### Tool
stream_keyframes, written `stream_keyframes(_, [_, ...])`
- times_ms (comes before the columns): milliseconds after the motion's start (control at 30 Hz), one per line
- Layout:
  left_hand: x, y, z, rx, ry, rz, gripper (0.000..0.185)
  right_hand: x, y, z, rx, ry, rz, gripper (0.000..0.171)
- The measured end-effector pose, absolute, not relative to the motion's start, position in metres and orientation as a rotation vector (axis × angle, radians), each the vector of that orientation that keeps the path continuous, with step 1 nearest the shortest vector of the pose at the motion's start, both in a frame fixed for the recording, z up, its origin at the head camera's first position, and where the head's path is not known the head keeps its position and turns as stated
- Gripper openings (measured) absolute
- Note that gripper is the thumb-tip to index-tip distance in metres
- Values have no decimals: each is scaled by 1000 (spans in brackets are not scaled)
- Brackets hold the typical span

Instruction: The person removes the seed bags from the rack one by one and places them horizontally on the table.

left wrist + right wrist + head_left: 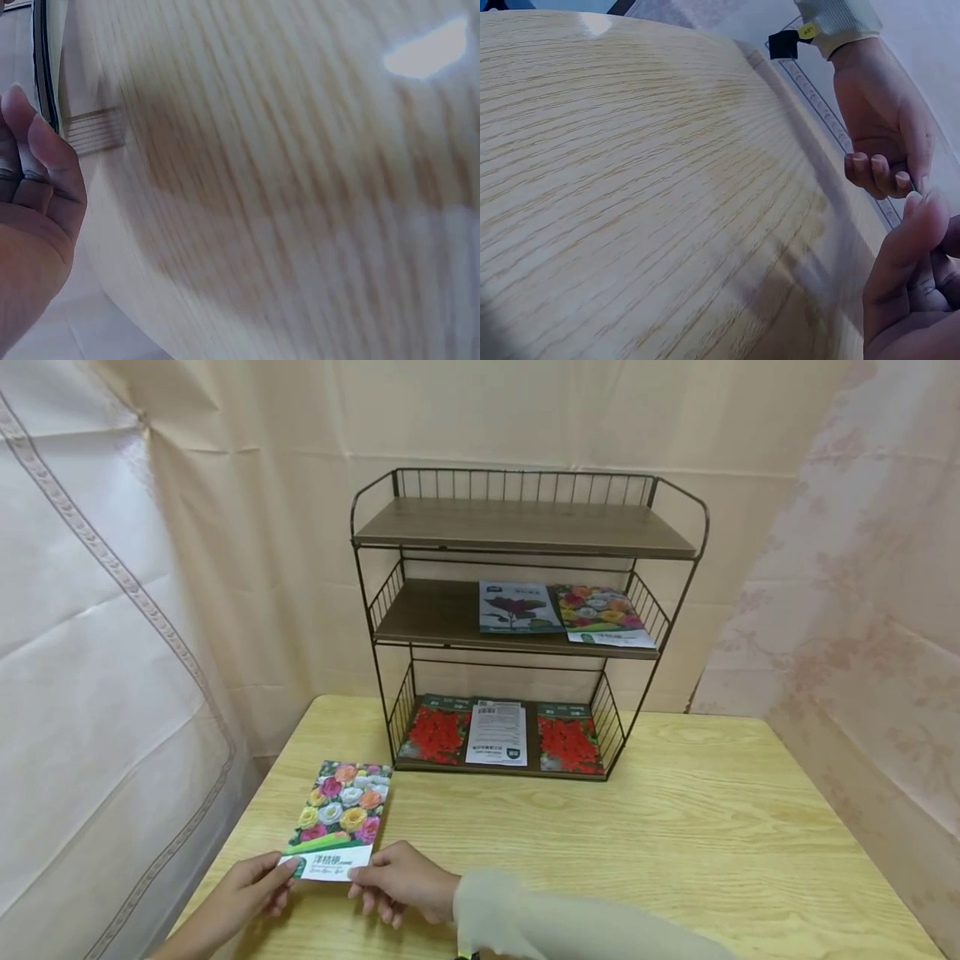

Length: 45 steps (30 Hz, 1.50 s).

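Pinching the near left corner of the flower seed packet (pixel 339 821), your left hand (pixel 251 885) has its fingers curled onto the white label strip. The packet lies near the front left corner of the worktop (pixel 675 843), its far end pointing toward the rack. Your right hand (pixel 401 881) grips the packet's near right corner, thumb on top and fingers curled beneath, with a pale sleeve (pixel 555 922) covering the forearm. Further back stands the wire shelf rack (pixel 525 610). Its bottom shelf holds two red-flower packets (pixel 437 732) with a white-backed packet (pixel 497 732) between them. On the middle shelf, toward the right, a dark-leaf packet (pixel 517 607) lies just beside a multicoloured flower packet (pixel 602 614). Cream curtains (pixel 112 610) hang around the scene.
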<state>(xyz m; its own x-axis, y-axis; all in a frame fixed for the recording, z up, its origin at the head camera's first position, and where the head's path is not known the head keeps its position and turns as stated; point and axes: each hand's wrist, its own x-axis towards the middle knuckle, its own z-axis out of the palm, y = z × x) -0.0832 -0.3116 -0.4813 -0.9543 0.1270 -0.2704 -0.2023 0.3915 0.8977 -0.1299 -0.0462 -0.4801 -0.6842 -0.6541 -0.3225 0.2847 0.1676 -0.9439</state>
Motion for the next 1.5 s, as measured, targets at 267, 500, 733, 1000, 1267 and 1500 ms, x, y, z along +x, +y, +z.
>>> stream_keyframes(267, [-78, -318, -482, -116, 2400, 1472, 37, -125, -53, -480, -341, 1684, -1555, 33])
stream_keyframes(500, [-73, -322, -483, -201, 2434, 1401, 42, -124, -60, -481, -324, 1646, -1515, 32])
stream_keyframes(733, [-72, -327, -487, -226, 2350, 1485, 41, -122, -64, -483, -337, 1614, -1523, 33])
stream_keyframes(1000, [-73, -336, -491, -306, 2299, 1505, 39, -121, -73, -486, -306, 1593, -1490, 34])
stream_keyframes(1267, [-72, -342, -496, -269, 2302, 1442, 40, -120, -73, -490, -271, 1583, -1499, 32])
stream_keyframes(1500, [-74, -346, -499, -302, 2304, 1416, 37, -122, -76, -494, -214, 1555, -1485, 32])
